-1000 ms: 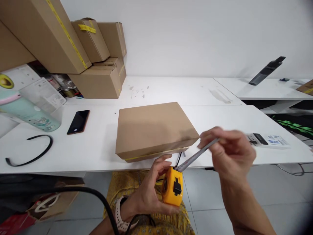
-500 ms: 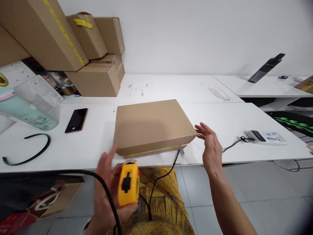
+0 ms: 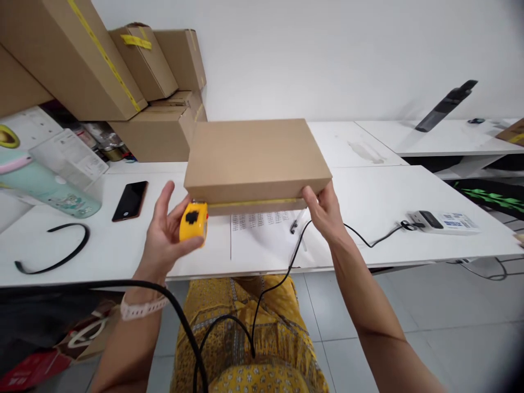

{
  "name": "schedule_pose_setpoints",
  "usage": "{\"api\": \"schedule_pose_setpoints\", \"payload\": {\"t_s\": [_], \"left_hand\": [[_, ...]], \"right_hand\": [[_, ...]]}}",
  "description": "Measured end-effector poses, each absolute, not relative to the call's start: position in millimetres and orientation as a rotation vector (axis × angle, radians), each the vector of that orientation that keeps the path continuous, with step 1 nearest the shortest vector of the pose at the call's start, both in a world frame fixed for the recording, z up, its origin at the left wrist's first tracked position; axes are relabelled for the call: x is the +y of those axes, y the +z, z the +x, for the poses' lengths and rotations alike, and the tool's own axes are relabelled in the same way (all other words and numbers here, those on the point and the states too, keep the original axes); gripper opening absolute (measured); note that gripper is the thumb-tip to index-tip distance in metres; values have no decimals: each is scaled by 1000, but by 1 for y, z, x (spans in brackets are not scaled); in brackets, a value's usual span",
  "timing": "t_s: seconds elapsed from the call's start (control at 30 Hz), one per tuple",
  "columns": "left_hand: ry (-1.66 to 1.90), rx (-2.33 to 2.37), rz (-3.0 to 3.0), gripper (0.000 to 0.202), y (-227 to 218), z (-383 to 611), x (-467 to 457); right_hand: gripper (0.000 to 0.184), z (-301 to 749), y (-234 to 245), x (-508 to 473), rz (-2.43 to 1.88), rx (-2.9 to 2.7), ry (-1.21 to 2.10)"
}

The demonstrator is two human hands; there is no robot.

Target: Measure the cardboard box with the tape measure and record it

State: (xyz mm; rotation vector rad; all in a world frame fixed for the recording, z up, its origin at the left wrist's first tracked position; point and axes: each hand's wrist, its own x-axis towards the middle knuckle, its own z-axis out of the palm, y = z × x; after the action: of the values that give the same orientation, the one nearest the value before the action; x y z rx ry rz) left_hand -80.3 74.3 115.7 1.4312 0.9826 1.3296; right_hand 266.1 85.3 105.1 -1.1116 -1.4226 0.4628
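Note:
A flat brown cardboard box (image 3: 256, 155) with a strip of yellow tape along its front side is raised above the white table. My right hand (image 3: 323, 204) grips its front right corner, thumb on the front face and the other fingers mostly hidden. At the box's front left corner, my left hand (image 3: 167, 229) holds a yellow tape measure (image 3: 193, 221) with a black clip. Whether the left fingers also support the box I cannot tell. Under the box lies a printed sheet of paper (image 3: 262, 234), with a pen (image 3: 293, 226) at its right.
Stacked cardboard boxes (image 3: 151, 131) stand at the back left. A phone (image 3: 130, 201), a mint bottle (image 3: 53, 183) and a black band (image 3: 77, 254) lie on the left. A black cable (image 3: 370, 245) runs to a white power strip (image 3: 444, 222) on the right.
The cardboard box has risen off the table and moved back, uncovering the paper and pen. My right hand has taken hold of its corner. My left hand has lifted with the tape measure.

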Motion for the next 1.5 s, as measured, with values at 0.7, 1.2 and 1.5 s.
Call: {"api": "schedule_pose_setpoints", "payload": {"t_s": [0.7,1.2,1.5], "left_hand": [[1508,902,2145,94,145,-27,167],[759,863,2633,58,170,41,233],[1171,607,2711,20,113,61,198]], "right_hand": [[50,296,46,113,-2343,-1558,325],[32,321,54,79,-1264,-798,823],[31,286,69,46,-1249,-1013,740]]}}
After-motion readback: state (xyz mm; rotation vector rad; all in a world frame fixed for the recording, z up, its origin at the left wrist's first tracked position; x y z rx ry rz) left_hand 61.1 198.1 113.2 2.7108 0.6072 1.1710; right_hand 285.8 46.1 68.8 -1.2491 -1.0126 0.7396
